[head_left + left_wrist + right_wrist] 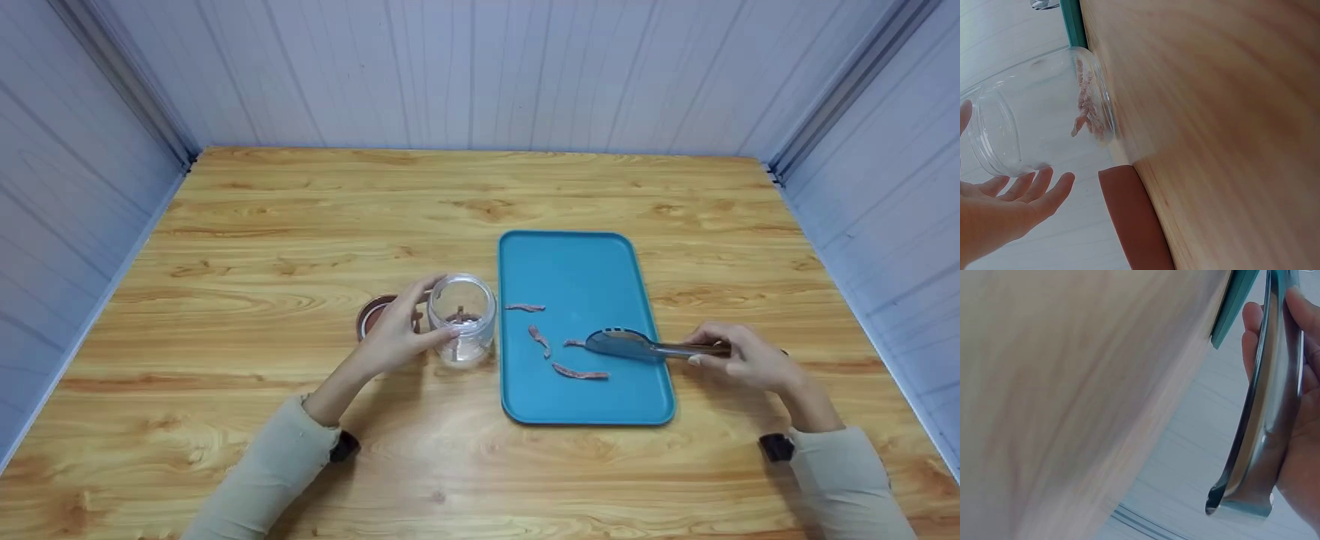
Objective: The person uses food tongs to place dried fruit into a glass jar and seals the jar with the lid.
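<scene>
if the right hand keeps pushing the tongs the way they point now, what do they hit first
Probably the small pinkish strip just off the tongs' tip on the teal tray. The right hand points them left, across the tray toward the glass jar. Whether the tip already touches it is unclear.

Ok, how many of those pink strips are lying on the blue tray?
4 on the blue tray: one upper left, one mid-tray, one by the tongs' tip, one nearest the front. The tongs may hide more.

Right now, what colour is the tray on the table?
The tray is teal blue, plain, with no pattern. It shows best in the head view.
</scene>
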`<state>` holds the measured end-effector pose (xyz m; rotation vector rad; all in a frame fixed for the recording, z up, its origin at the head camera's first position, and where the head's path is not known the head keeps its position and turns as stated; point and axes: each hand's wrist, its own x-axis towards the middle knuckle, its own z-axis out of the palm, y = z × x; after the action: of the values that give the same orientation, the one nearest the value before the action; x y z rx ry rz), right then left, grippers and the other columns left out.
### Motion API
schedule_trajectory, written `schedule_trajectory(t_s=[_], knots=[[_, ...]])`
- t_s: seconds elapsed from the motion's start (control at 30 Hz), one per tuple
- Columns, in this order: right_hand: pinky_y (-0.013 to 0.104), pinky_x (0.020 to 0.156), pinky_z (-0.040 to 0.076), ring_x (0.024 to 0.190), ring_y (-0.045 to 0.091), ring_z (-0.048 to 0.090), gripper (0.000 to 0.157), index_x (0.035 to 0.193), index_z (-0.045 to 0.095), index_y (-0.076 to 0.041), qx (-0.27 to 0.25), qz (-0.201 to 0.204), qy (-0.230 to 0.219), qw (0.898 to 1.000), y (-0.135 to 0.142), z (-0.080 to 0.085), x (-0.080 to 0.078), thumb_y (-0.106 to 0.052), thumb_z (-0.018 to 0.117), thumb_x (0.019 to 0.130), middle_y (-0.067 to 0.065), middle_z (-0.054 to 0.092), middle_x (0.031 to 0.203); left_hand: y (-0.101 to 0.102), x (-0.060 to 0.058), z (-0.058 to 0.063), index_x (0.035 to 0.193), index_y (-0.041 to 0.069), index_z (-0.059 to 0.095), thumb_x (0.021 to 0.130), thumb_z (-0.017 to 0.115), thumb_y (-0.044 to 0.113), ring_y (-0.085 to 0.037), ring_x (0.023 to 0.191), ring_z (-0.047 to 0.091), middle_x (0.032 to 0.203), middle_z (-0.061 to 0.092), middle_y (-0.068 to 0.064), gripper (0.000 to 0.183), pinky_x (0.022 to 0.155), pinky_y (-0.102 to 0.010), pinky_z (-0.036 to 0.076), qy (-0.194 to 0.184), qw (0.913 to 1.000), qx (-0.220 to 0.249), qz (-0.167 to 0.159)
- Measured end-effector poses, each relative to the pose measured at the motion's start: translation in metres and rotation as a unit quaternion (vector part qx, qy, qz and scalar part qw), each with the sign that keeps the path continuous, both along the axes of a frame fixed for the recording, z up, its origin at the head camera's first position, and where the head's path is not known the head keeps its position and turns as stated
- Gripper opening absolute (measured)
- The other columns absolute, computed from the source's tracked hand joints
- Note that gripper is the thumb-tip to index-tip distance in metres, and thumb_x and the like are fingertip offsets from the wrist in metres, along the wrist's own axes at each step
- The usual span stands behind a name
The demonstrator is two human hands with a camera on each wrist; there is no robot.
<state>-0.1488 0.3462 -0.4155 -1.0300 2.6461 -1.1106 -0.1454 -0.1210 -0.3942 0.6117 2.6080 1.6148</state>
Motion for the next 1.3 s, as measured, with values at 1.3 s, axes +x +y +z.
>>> schedule_trajectory(t_s=[1.3], knots=[[0.022, 0.048, 0.04, 0.062, 0.017, 0.05, 0.018, 0.093, 0.059, 0.005, -0.053, 0.055, 0.043, 0.996, -0.06, 0.078, -0.017, 0.014, 0.059, 0.077, 0.015, 0.058, 0.08, -0.002, -0.006, -0.01, 0.132, 0.007, 0.037, 0.074, 0.071, 0.03, -0.021, 0.115, 0.038, 0.129, 0.041, -0.009, 0.071, 0.089, -0.044, 0.038, -0.002, 1.0, 0.002, -0.001]])
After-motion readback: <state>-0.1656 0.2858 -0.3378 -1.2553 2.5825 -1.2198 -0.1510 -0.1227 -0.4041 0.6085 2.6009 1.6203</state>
